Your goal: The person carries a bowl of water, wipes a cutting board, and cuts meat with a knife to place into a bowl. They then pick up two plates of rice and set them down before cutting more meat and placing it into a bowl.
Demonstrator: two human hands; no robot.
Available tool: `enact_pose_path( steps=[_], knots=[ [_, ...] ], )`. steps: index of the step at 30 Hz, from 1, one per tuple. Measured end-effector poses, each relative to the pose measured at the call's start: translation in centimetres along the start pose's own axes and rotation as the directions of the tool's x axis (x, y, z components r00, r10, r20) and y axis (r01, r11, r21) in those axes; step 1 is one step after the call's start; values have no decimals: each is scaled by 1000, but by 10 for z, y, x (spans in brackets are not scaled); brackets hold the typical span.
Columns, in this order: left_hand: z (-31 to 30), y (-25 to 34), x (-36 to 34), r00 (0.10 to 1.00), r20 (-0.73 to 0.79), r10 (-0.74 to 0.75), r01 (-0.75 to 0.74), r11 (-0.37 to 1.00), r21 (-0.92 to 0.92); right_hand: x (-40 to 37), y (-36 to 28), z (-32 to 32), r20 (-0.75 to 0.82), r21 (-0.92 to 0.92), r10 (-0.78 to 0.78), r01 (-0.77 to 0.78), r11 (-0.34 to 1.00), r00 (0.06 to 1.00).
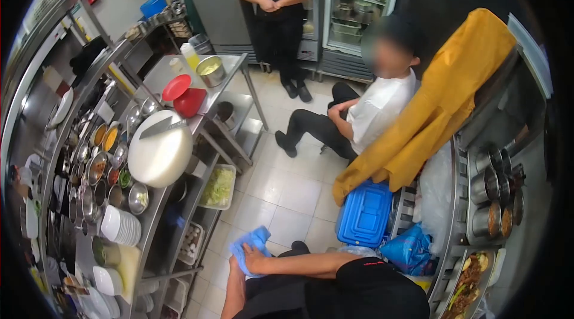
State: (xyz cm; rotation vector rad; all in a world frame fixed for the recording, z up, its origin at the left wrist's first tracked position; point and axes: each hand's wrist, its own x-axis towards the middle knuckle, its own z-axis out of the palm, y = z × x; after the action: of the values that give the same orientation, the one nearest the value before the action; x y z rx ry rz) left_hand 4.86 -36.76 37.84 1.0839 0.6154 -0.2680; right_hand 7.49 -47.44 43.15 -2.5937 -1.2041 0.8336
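Note:
Both of my hands are together at the bottom centre, around a light blue cloth (257, 239). My right hand (256, 260) is closed on the cloth, with its fingers bent into it. Beside it, my left hand (236, 268) is pressed against the cloth's lower left side; its fingers are mostly hidden, and I cannot make out which hand carries more of the cloth. The cloth hangs over the tiled floor, in front of my dark clothing.
On the left, a steel counter (156, 208) holds a round white board (160, 150) with a knife (162, 129), bowls and stacked dishes. A seated person (379, 104) and a standing person (276, 2) are ahead. A blue bin (365, 212) stands right of centre.

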Motion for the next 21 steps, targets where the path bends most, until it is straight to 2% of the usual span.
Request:
enact_pose_path(
  steps=[2, 3, 4, 5, 6, 7, 8, 9, 10, 11, 12, 13, 14, 15, 16, 17, 18, 19, 20, 21],
  knots=[
    [-8, -5, 6, 971, -163, -174, 145, 974, -174, -8, 6, -7, 8, 20, -68, 68, 998, 998],
    [-16, -7, 7, 972, -163, -172, 144, 974, -174, -19, 10, -11, 17, 62, -115, 114, 992, 993],
    [-25, -8, 7, 973, -197, -122, 104, 990, -100, -28, 14, -16, 27, 107, -159, 156, 982, 987],
    [-35, -6, 11, 972, -226, -70, 66, 997, -24, -34, 21, -29, 100, 135, -215, 201, 970, 972],
    [-49, 1, 24, 972, -224, -76, 71, 997, -27, -35, 33, -33, 104, 137, -212, 197, 971, 972],
    [-73, 10, 38, 977, -26, -212, 209, 974, -86, -33, 43, -32, -2, 311, -265, 253, 916, 964],
    [-93, 13, 35, 928, 168, -332, 354, 927, -123, -34, 46, -28, -111, 476, -303, 318, 820, 947],
    [-96, 22, 26, 945, 132, -299, 311, 947, -79, -36, 52, -24, -191, 603, -210, 283, 746, 959],
    [-69, 51, 9, 962, 135, -237, 247, 967, -64, -39, 57, -24, -251, 713, -99, 253, 654, 963],
    [-37, 82, -10, 975, 137, -173, 181, 982, -49, -45, 53, -32, -238, 720, -101, 245, 649, 966],
    [9, 113, -31, 981, 178, -79, 92, 993, -69, -52, 46, -46, -217, 871, -9, 198, 449, 976],
    [28, 119, -24, 965, 247, 90, -54, 987, -150, -50, 40, -51, -197, 924, 39, 172, 341, 980],
    [45, 123, -16, 910, 339, 241, -181, 963, -199, -47, 35, -56, -176, 962, 88, 152, 226, 980],
    [61, 127, -8, 823, 419, 384, -288, 917, -275, -35, 25, -56, -276, 961, 189, 273, 43, 942],
    [73, 117, -3, 821, 422, 383, -284, 917, -281, -23, 15, -55, -350, 907, 304, 402, -127, 886],
    [85, 104, 1, 876, 282, 392, -232, 854, -466, -10, 10, -52, -253, 821, 519, 465, -331, 817],
    [101, 97, 1, 921, 140, 364, -198, 747, -634, -12, 16, -57, -253, 824, 521, 464, -326, 815],
    [109, 95, -3, 922, 209, 326, -154, 804, -574, -12, 25, -64, -150, 839, 618, 430, -334, 772],
    [114, 84, -4, 921, 211, 327, -153, 802, -578, -13, 31, -69, -48, 849, 702, 399, -346, 710],
    [114, 67, -5, 947, 93, 309, -254, 892, -375, -10, 34, -68, 2, 783, 763, 473, -403, 647]
  ],
)
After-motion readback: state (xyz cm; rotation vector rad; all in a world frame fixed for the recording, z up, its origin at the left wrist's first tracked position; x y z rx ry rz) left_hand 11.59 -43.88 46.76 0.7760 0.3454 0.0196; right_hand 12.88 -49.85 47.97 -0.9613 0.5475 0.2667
